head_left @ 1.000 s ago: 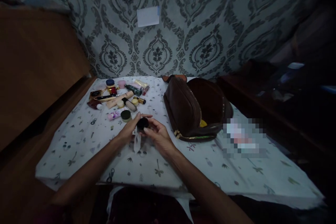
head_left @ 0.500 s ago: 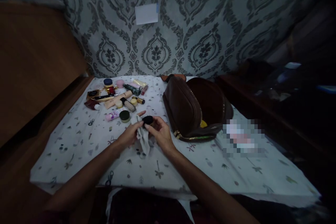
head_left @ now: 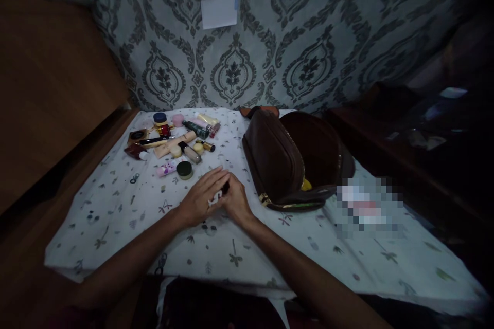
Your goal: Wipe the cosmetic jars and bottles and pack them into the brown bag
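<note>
Both hands meet at mid-worktop (head_left: pixel 270 247). The right hand (head_left: pixel 236 203) has its grip curled narrow round a small dark jar (head_left: pixel 226 187), of which only a sliver shows. The left hand (head_left: pixel 203 196) lies against it, fingers stretched, over a white wipe (head_left: pixel 212 201); its grip cannot be told. An open brown bag (head_left: pixel 278 159) sits just right of the hands, and cosmetics (head_left: pixel 173 139) lie beyond on the left.

The wall (head_left: pixel 309 20) is grey-blue with a dark damask pattern, and the note (head_left: pixel 219 11) at upper centre is white. The cloth (head_left: pixel 116 200) is white with small dark leaf sprigs. The bag (head_left: pixel 274 159) is dark brown with a gold zipper (head_left: pixel 287 204). At centre, the object (head_left: pixel 226 188) is black. The tube (head_left: pixel 165 169) is pink and the jar (head_left: pixel 184 169) is dark green.
</note>
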`<state>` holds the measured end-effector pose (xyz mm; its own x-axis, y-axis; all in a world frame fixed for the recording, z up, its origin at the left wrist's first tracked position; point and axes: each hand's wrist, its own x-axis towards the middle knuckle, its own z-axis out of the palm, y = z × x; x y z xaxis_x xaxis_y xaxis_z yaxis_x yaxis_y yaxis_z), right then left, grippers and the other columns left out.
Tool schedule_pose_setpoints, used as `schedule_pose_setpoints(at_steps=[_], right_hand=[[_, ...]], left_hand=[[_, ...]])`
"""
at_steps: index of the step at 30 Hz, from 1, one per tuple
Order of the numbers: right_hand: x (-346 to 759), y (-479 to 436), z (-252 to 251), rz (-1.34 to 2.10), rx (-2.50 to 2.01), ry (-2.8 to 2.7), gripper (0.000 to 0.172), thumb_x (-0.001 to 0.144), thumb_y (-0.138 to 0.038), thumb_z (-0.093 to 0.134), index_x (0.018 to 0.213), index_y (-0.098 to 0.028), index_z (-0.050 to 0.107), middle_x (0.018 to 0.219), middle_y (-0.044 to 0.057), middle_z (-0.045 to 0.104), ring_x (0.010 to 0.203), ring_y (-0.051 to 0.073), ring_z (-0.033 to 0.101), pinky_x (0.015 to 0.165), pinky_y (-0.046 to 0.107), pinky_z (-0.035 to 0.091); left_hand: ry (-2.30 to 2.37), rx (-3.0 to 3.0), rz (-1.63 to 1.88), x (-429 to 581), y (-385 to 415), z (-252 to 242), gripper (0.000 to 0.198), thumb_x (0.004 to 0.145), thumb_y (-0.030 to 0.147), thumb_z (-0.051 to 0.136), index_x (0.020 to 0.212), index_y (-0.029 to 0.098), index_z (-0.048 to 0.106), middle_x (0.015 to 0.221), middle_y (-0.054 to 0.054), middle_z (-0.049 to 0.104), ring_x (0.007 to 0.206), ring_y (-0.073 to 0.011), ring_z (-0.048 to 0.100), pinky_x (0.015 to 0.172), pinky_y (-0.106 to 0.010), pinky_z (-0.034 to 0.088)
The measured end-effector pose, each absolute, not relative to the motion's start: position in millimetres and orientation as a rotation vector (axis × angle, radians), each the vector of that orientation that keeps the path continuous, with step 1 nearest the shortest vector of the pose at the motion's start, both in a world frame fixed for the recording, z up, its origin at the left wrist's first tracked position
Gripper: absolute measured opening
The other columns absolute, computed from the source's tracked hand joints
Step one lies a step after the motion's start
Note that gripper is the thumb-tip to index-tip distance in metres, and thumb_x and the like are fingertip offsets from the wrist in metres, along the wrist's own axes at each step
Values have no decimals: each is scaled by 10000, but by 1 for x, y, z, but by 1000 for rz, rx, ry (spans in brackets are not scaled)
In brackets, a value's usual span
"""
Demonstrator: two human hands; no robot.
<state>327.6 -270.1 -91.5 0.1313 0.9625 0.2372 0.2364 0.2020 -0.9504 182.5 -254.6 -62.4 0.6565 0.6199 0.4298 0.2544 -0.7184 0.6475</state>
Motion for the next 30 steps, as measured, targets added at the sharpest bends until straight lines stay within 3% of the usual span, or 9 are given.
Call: schedule_pose_setpoints(at_steps=[6,10,16,18,22,27,30], right_hand=[[327,-278,-85,652,-1198,-1644,178,675,-140,615,836,-207,580,830,23,561,758,192,524,701,310,435],[326,-281,-83,806,-1013,-1667,289,685,-183,722,957,-234,638,927,31,607,823,201,558,733,316,458],[321,-274,-86,1093,-953,-1243,453,550,-288,868,942,-235,647,1081,43,615,964,215,604,796,321,507],[320,-272,-85,1199,-933,-1075,464,546,-297,866,929,-233,612,1116,40,623,955,199,625,821,320,516],[322,-271,-82,1282,-944,-960,439,583,-318,843,940,-233,601,914,12,649,830,173,637,795,316,524],[328,-272,-78,1114,-1018,-1121,379,584,-320,848,929,-231,717,968,21,592,883,181,604,805,311,508],[330,-273,-76,1156,-1015,-1223,422,585,-315,860,979,-234,731,999,28,644,906,192,602,830,329,493]], left_hand=[[990,1958,851,183,-251,-55,546,937,546,456,1336,195,582,1369,-116,593,1286,-290,524,1158,-459,326],[1015,1523,789,176,-243,-46,638,857,679,497,1239,195,659,1313,-99,636,1286,-317,519,1147,-460,326],[797,1019,805,181,-243,-50,759,768,731,580,1312,202,575,1122,-111,708,1065,-308,660,954,-452,498],[788,1061,885,184,-246,-54,746,791,714,568,1358,233,514,1160,-97,689,1072,-287,653,951,-432,499],[811,1409,921,185,-252,-60,683,829,628,594,1375,234,477,1221,-85,648,1146,-262,593,1039,-416,425],[833,1590,1002,183,-253,-63,594,882,598,535,1345,228,502,1281,-93,603,1171,-256,559,1050,-399,404],[824,1498,1005,180,-251,-62,585,894,636,475,1309,229,535,1297,-93,601,1175,-260,570,1036,-394,425]])
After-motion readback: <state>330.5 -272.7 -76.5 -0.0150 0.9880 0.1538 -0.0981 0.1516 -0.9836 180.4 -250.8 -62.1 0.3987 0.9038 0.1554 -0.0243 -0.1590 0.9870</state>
